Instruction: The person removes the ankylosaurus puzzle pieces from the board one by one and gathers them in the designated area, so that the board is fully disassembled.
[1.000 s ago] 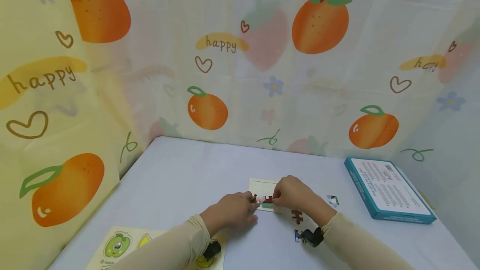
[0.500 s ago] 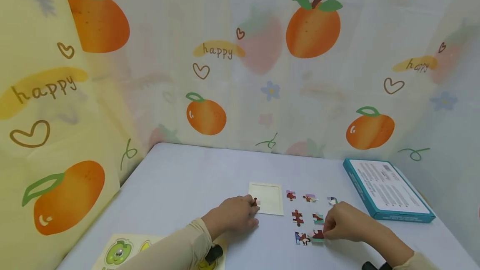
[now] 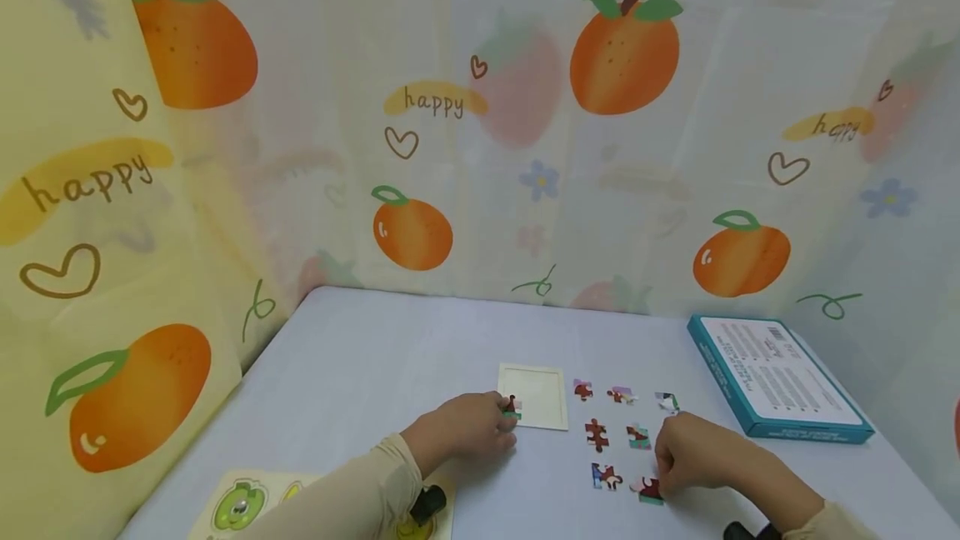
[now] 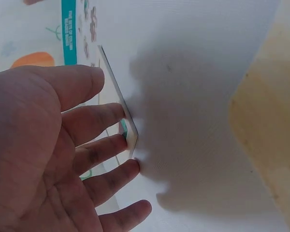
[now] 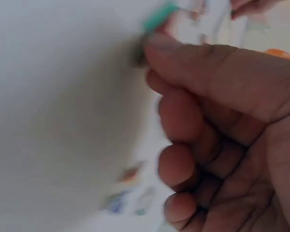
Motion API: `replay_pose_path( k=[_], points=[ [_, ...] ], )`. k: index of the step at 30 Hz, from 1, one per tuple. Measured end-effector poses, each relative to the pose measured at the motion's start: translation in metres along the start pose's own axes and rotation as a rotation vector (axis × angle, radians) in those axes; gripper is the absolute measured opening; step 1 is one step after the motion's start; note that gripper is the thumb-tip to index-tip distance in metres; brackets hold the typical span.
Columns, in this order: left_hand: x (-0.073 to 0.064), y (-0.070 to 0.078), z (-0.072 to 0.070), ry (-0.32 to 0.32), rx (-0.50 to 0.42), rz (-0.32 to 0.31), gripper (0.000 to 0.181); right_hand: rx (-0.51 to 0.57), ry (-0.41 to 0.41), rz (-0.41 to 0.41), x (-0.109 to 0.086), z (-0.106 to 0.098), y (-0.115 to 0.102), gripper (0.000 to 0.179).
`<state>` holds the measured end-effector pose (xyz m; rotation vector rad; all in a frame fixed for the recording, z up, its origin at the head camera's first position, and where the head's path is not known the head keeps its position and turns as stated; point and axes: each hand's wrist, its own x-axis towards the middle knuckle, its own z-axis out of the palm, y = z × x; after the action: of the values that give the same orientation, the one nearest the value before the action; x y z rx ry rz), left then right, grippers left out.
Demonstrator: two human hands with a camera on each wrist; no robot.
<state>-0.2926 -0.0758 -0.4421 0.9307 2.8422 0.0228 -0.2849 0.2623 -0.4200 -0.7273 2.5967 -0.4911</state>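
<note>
My left hand (image 3: 468, 423) lies at the left edge of a pale square puzzle tray (image 3: 546, 398), its fingertips touching the near left corner. A brown and green jigsaw piece (image 3: 512, 407) sits in that corner, partly covered by the fingers. In the left wrist view the fingers (image 4: 104, 154) are spread and fairly straight along the tray's edge. To the right of the tray, my right hand (image 3: 701, 450) pinches another jigsaw piece (image 3: 649, 490), dark red with a green edge, at the table. Thumb and forefinger hold it in the blurred right wrist view, the other fingers curled.
Several loose jigsaw pieces (image 3: 597, 435) lie in rough rows between the tray and my right hand. A teal box (image 3: 787, 373) stands at the back right. Under my left forearm is a board with fruit pictures (image 3: 240, 504). A printed cloth (image 3: 540, 223) hangs behind the table.
My right hand has moved from over the tray to the lower right, taking the jigsaw piece along, then shifted it slightly right and nearer. My left hand stays at the tray's edge.
</note>
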Motion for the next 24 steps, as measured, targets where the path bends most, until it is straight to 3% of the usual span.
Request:
replay_pose_path(
  k=[3, 7, 11, 15, 24],
  points=[
    [-0.002, -0.002, -0.002, -0.018, -0.006, 0.011, 0.038, -0.011, -0.002, 0.015, 0.014, -0.013, -0.02, 0.022],
    [-0.006, -0.002, -0.008, -0.104, 0.046, -0.014, 0.044, -0.058, 0.051, -0.033, 0.049, -0.02, -0.052, 0.016],
    [-0.01, 0.0, -0.011, -0.19, 0.095, -0.049, 0.051, -0.133, 0.138, -0.128, 0.094, -0.008, -0.075, 0.012],
    [-0.012, 0.002, -0.011, -0.211, 0.088, -0.054, 0.055, -0.172, 0.2, -0.178, 0.127, 0.007, -0.084, 0.006],
    [-0.014, 0.002, -0.013, -0.182, 0.103, -0.037, 0.056, -0.227, 0.205, -0.132, 0.15, 0.015, -0.096, 0.008]
  ],
)
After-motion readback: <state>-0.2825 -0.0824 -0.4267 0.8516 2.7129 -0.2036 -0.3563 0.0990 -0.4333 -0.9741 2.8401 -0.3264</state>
